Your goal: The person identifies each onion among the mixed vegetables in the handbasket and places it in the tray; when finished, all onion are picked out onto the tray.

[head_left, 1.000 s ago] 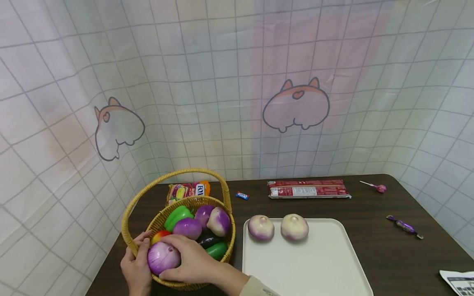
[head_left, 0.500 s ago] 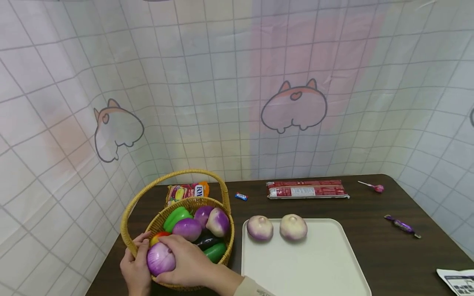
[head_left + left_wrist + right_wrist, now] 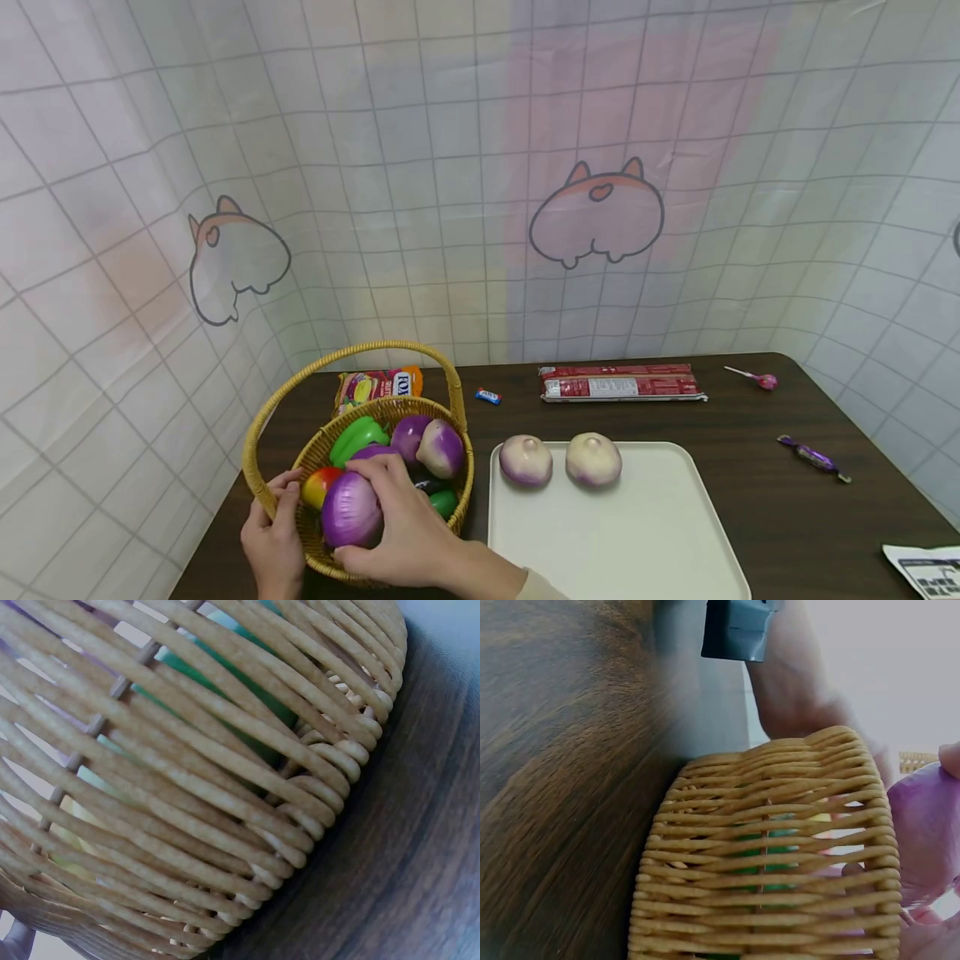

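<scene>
In the head view my right hand (image 3: 416, 525) grips a purple onion (image 3: 351, 510) over the front of a wicker basket (image 3: 469, 467). The right wrist view shows the onion (image 3: 928, 825) just above the basket's rim. My left hand (image 3: 273, 537) holds the basket's left side, its fingers round the foot of the handle (image 3: 255, 458). Inside lie a green bell pepper (image 3: 358, 439), a red-and-yellow fruit (image 3: 319, 486), purple-and-white turnips (image 3: 441, 450), a dark eggplant (image 3: 430, 485) and a green vegetable (image 3: 444, 503), partly hidden by my right hand. Woven basket wall (image 3: 187, 772) fills the left wrist view.
Right of the basket, a white tray (image 3: 615, 533) bears two pale turnips (image 3: 527, 461) along its far edge. Behind stand a candy bag (image 3: 381, 387), a small blue sweet (image 3: 489, 396) and a red packet (image 3: 622, 383). A lollipop (image 3: 765, 382), purple candy (image 3: 816, 457) and printed paper (image 3: 930, 571) lie right.
The onion has come up and right from the basket's front left in my right hand, turning its darker side into view. More of the red-and-yellow fruit shows. My left hand stays put.
</scene>
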Demonstrator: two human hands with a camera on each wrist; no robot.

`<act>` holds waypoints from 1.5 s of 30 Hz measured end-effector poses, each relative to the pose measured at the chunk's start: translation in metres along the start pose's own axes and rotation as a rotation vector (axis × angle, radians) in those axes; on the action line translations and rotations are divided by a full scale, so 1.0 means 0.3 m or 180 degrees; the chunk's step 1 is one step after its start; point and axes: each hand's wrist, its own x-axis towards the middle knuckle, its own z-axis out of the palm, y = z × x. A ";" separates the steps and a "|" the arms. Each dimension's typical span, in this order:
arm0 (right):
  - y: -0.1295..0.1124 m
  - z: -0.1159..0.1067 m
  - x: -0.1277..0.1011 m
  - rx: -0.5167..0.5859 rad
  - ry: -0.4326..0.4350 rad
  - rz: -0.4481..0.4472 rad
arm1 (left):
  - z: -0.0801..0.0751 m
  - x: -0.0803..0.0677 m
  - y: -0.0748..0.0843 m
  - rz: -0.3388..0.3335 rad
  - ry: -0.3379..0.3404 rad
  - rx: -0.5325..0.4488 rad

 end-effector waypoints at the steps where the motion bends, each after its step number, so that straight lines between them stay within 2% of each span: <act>1: 0.001 -0.005 -0.006 0.0044 0.0012 -0.0008 | 0.000 0.001 0.000 -0.0002 -0.0008 0.0022; 7: 0.019 -0.043 -0.033 0.0246 0.0076 -0.0163 | 0.000 0.001 0.002 -0.0032 -0.0019 0.0059; 13: 0.052 -0.099 -0.061 0.0143 0.0274 -0.0360 | -0.001 0.001 0.005 -0.0076 -0.0010 0.0045; 21: 0.090 -0.160 -0.105 0.0350 0.0376 -0.0230 | -0.001 0.000 0.008 -0.0048 0.0010 -0.0013; 30: 0.110 -0.184 -0.144 0.0385 0.0478 -0.0205 | 0.000 -0.001 0.011 -0.0055 0.0005 -0.0042; 38: 0.125 -0.211 -0.170 0.0520 0.0555 -0.0036 | -0.001 0.001 0.005 -0.0058 0.0020 0.0015; 45: 0.138 -0.244 -0.210 0.0347 0.0688 0.0013 | -0.001 0.001 0.005 -0.0125 0.0010 0.0012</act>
